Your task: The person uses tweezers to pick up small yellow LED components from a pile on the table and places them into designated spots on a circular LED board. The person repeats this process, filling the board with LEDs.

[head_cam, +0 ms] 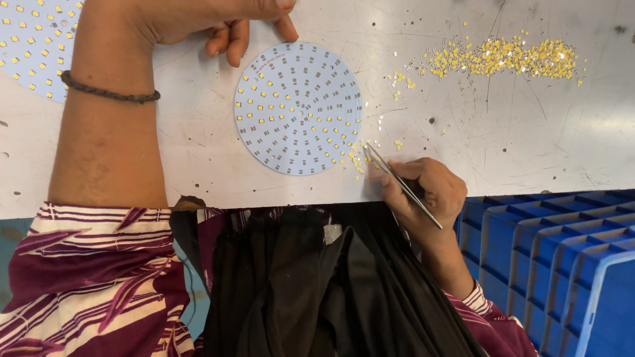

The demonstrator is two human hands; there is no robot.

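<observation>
A round pale-blue circuit board (297, 109) lies flat on the white worktable (503, 132), with small yellow chips set in rings on parts of it. My left hand (225, 23) rests at the board's upper edge, fingertips touching its rim. My right hand (426, 192) grips thin metal tweezers (400, 185); their tips point at a few loose yellow chips (360, 158) just off the board's lower right edge.
A long heap of loose yellow chips (503, 58) lies at the table's upper right. Another round board (33, 39) with chips shows at the upper left corner. Stacked blue plastic bins (555, 258) stand below the table edge at right.
</observation>
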